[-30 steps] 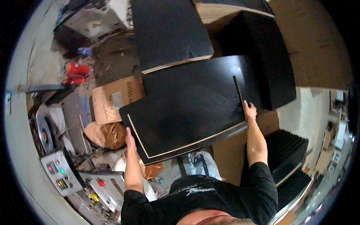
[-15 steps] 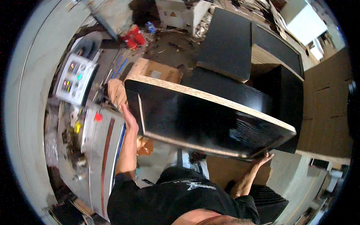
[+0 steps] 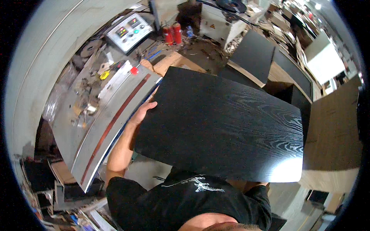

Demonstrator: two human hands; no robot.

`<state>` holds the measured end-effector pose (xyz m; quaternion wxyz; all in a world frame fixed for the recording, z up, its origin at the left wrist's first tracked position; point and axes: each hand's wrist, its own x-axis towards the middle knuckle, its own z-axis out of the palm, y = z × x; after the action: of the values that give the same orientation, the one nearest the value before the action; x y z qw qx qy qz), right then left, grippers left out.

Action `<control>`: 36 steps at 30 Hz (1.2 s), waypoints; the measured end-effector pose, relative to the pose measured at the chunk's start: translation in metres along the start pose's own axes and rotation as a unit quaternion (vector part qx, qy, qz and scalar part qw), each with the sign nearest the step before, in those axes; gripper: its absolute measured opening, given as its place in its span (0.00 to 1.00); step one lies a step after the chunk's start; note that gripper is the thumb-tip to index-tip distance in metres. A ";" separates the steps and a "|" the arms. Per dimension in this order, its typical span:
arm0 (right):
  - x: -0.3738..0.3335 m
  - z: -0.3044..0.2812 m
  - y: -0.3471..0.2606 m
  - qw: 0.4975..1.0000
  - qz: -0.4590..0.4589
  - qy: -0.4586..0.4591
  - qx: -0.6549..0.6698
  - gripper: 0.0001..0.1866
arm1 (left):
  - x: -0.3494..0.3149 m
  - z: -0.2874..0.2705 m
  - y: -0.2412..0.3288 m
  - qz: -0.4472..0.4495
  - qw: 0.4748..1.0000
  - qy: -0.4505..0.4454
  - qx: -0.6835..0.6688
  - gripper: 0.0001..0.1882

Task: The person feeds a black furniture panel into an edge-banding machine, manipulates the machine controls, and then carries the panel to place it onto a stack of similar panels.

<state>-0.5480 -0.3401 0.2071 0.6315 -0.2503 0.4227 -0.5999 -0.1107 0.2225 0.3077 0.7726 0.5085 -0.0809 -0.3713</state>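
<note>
A large black wood-grain panel (image 3: 216,127) with rounded corners is held up before my chest, its broad face turned upward. My left hand (image 3: 143,112) grips its left edge, the thumb over the top face and the other fingers hidden beneath. At the panel's near right side only a sliver of my right forearm (image 3: 256,184) shows; the panel covers the right hand itself. Glare lies on the panel's near right corner.
Close on the left runs a grey machine table (image 3: 101,133) with a brown strip; a control box (image 3: 129,32) stands behind it. Red fire extinguishers (image 3: 172,34) and a cardboard box (image 3: 181,61) are farther back. Stacked dark panels (image 3: 252,56) and a tall brown stack (image 3: 333,134) stand right.
The panel has tipped over, so its wood-grain face now shows instead of the glossy face with the pale edge. My right hand has gone out of sight beneath it. The view has turned leftward.
</note>
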 end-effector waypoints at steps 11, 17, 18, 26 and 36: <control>-0.067 0.086 0.048 0.983 0.098 -0.148 -0.056 0.38 | -0.178 -0.064 -0.102 -0.074 0.932 0.324 -0.145 0.35; -0.145 0.171 0.116 0.941 0.176 -0.278 -0.082 0.39 | -0.317 -0.067 -0.116 -0.059 0.838 0.540 -0.060 0.37; -0.166 0.181 0.136 0.928 0.204 -0.297 -0.090 0.39 | -0.346 -0.042 -0.108 -0.096 0.789 0.605 -0.035 0.38; -0.320 0.217 0.232 0.811 0.378 -0.431 -0.114 0.40 | -0.493 0.032 -0.259 -0.001 0.621 0.753 -0.220 0.38; -0.509 0.194 0.357 0.608 0.473 -0.527 -0.358 0.41 | -0.520 0.115 -0.320 0.038 0.390 0.867 -0.309 0.40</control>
<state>-0.1518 0.1719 0.1327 0.8009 -0.4951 0.2573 0.2173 -0.6956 0.4143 0.2222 0.5423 0.2788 0.7336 0.2999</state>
